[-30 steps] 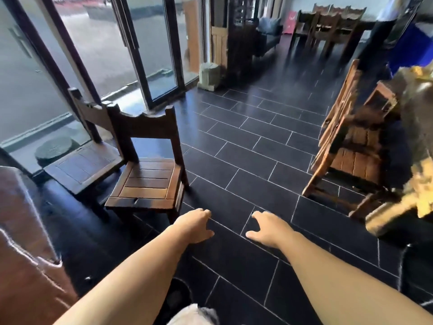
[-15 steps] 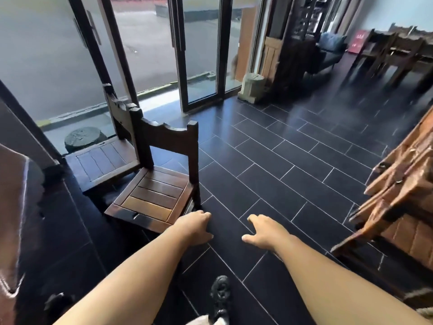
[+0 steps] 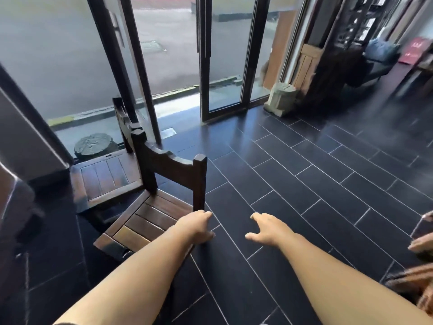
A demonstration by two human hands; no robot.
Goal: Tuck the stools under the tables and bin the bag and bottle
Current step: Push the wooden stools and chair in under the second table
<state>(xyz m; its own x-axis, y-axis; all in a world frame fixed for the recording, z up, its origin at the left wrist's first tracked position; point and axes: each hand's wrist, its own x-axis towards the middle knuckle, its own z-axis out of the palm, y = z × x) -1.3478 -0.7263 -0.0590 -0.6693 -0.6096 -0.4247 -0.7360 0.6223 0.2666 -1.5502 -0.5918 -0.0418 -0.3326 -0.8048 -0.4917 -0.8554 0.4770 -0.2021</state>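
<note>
- The left grip [image 3: 196, 227] is out front with its fingers loosely curled and nothing in them. It hangs right at the near right corner of the dark brown slatted wooden stool [image 3: 150, 219]. Whether skin meets wood there, I can't tell.
- The right grip [image 3: 266, 228] is spread, relaxed and empty. It hovers over the black tiled floor [image 3: 304, 184], clear of the stool.
- Here's the relation that matters: the stool lies to the left of both grips and a little ahead, and the left grip is much the nearer.
- The low backrest runs from its far-left post across to the near-right post. The seat stretches away from it, down and to the left, towards a blurred dark shape at the frame's left edge [image 3: 14, 207] that is probably the counter.
- My read is that the push goes leftward along the seat, with the left grip leading at the back post.
- The stool has a glossy dark stain, broad seat slats, chunky square posts and a short scalloped back. It looks heavy and likely to scrape rather than glide.
- A second matching dark wooden stool [image 3: 105, 177] stands just beyond it by the glass doors [image 3: 225, 66], close against the first one's backrest.
- No bag or bottle in sight from here.
</note>
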